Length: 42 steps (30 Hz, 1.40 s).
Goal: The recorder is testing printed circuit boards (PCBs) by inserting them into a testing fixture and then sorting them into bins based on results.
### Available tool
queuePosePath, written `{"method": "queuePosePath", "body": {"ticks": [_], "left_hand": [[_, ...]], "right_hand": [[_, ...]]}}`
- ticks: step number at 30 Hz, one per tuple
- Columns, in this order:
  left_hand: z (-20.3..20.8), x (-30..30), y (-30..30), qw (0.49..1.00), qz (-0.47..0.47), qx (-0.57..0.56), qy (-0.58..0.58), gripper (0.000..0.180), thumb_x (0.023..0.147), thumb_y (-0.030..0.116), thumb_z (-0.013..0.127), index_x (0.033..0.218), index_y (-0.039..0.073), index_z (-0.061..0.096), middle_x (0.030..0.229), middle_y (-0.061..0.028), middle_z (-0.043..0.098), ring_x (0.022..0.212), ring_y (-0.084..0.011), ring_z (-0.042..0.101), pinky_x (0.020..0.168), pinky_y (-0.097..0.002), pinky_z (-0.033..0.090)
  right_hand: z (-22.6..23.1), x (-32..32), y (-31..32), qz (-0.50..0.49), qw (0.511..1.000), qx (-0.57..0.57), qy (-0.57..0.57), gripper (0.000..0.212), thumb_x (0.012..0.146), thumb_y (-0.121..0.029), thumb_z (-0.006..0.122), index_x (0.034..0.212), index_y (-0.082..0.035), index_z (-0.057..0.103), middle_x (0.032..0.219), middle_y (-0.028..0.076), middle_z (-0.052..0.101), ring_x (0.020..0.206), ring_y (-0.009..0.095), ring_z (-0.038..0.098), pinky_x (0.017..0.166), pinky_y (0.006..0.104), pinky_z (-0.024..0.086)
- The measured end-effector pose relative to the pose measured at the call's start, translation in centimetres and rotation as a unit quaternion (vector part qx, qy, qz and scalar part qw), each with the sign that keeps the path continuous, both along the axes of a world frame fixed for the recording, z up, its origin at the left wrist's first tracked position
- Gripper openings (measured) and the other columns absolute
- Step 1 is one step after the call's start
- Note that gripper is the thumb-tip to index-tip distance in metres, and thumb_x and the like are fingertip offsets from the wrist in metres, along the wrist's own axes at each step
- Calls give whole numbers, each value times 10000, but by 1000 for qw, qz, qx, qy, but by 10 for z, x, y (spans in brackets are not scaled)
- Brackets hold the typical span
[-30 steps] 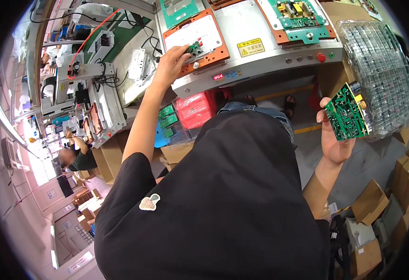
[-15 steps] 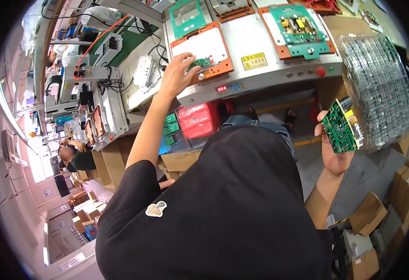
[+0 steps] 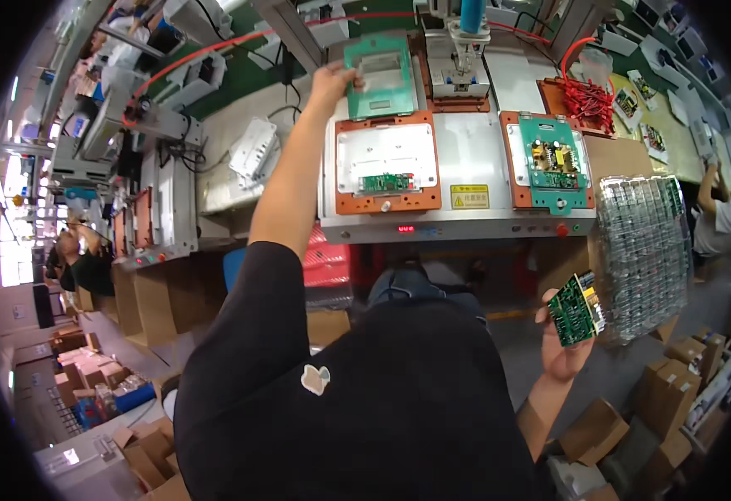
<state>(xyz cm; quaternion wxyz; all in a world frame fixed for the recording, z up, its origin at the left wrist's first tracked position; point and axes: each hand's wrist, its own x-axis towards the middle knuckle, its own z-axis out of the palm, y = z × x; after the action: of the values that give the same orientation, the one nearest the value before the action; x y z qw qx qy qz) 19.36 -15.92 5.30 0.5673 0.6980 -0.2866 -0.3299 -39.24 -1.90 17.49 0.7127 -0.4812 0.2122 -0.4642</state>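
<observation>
My left hand (image 3: 333, 87) reaches to the left edge of a flat green frame plate (image 3: 380, 102), its fingers closed over that edge; they are slightly blurred. Directly in front of the plate lies an orange-brown fixture (image 3: 350, 202) with a white bed. A small green circuit board (image 3: 386, 183) sits near the front of that bed. At my right side, my right hand (image 3: 562, 355) holds up a green circuit board (image 3: 572, 313) by its edges, tilted, with yellow and dark components on its far side.
A second fixture (image 3: 510, 154) carries a green frame with a populated board. Beside the bench stand stacked clear plastic trays (image 3: 645, 250). Red wired parts (image 3: 587, 104) lie at the back right, a press head (image 3: 466, 67) behind. Below are red bins (image 3: 328, 259) and cardboard boxes (image 3: 670, 388).
My left hand has moved from the small board on the white bed back to the green frame plate. My right hand still holds its board. The head view has shifted.
</observation>
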Motion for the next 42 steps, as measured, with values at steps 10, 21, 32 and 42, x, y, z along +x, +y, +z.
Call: {"method": "queuePosePath", "body": {"ticks": [10,21,32,42], "left_hand": [[60,-121,152,943,-129,-131,-279,272,756,-86,709,1007,20,714,1074,-101,724,1028,-232,679,960,-326,516],[35,-219,197,912,255,-47,-318,220,820,1,669,1039,26,668,984,-101,625,881,-212,591,768,-315,480],[-2,-298,131,895,395,-88,-185,265,771,76,785,987,-11,660,971,-72,544,810,-191,514,741,-306,447],[-3,-288,135,888,414,-136,-143,191,776,26,769,926,-20,661,919,-48,574,711,-124,538,654,-257,457]], "right_hand": [[27,-2,-40,26,1000,15,0,681,872,-379,724,1417,-72,454,1341,97,519,1187,343,511,777,362,496],[26,16,-114,214,977,-4,-3,755,858,-338,719,1450,-8,388,1362,199,498,1202,359,523,805,386,523],[26,12,-156,260,965,-9,18,809,863,-384,694,1476,11,345,1337,205,537,1201,375,515,803,366,500],[28,9,-156,209,977,48,2,946,787,-326,811,1485,46,293,1317,255,518,1171,364,551,787,391,531]]}}
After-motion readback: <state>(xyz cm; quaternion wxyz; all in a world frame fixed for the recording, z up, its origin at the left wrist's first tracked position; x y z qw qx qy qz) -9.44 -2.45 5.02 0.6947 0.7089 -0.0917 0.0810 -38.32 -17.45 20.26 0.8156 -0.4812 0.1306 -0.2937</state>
